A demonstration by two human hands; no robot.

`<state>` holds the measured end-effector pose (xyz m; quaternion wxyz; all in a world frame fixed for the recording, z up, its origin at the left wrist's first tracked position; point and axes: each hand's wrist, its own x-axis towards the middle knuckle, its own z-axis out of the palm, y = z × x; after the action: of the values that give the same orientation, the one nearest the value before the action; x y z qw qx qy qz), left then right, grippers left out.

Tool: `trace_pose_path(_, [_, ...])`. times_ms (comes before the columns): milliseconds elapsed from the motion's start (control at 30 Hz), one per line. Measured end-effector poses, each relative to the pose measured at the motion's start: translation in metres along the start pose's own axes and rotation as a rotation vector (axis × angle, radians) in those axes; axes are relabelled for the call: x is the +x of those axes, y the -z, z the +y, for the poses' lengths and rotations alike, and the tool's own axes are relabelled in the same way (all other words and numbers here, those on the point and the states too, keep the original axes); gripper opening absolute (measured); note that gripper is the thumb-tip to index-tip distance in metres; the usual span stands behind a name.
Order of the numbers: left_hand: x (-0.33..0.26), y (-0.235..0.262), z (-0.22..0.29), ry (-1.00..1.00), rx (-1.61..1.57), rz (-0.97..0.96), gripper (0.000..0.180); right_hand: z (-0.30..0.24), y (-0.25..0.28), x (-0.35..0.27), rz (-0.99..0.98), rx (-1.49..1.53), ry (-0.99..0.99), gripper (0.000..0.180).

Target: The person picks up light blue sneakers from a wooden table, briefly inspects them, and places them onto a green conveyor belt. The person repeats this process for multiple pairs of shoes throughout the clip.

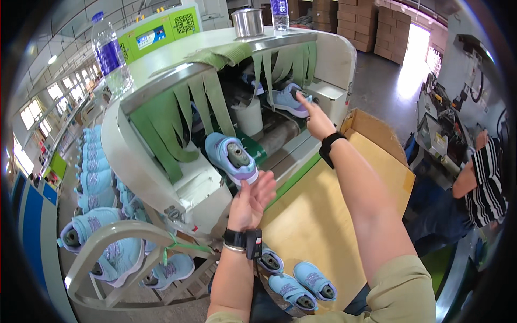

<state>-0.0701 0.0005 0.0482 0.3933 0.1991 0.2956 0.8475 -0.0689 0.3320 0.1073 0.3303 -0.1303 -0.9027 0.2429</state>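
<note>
A light-blue sneaker (218,152) with a lilac heel and a dark last inside is at the left part of the machine's opening, toe inward. My left hand (254,198) is just below its heel, palm up with fingers spread, and the thumb reaches the heel. Farther right, a second blue sneaker (285,102) sits among the green strips. At its heel end, my right hand (318,119) grips it, with a finger at the dark last; the other fingers are partly hidden. Green strips (202,105) hang across the opening of the white machine (188,195).
Several blue sneakers (96,185) line a rack on the left, behind a curved metal rail (102,237). More sneakers (293,288) stand on cardboard (323,215) below me. A bottle (110,54) and a metal pot (247,22) stand atop the machine. A person in a striped shirt (484,183) is at right.
</note>
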Motion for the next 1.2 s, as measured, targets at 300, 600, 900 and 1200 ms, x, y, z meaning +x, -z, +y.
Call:
trace_pose_path(300, [-0.016,0.019,-0.016,0.266,0.069,0.038,0.050,-0.014,-0.023,-0.242,-0.863,-0.209,-0.021,0.065])
trace_pose_path(600, [-0.019,0.012,-0.055,0.408,-0.015,0.070,0.044,-0.025,0.047,-0.355,-0.852,0.089,-0.232,0.046])
trace_pose_path(900, [-0.025,0.010,-0.057,0.424,0.041,0.160,0.044,0.016,0.047,-0.258,-0.240,-0.380,-0.452,0.076])
trace_pose_path(1200, [-0.030,0.009,-0.042,0.396,0.015,0.133,0.043,0.149,0.096,-0.376,0.364,-0.031,-0.773,0.063])
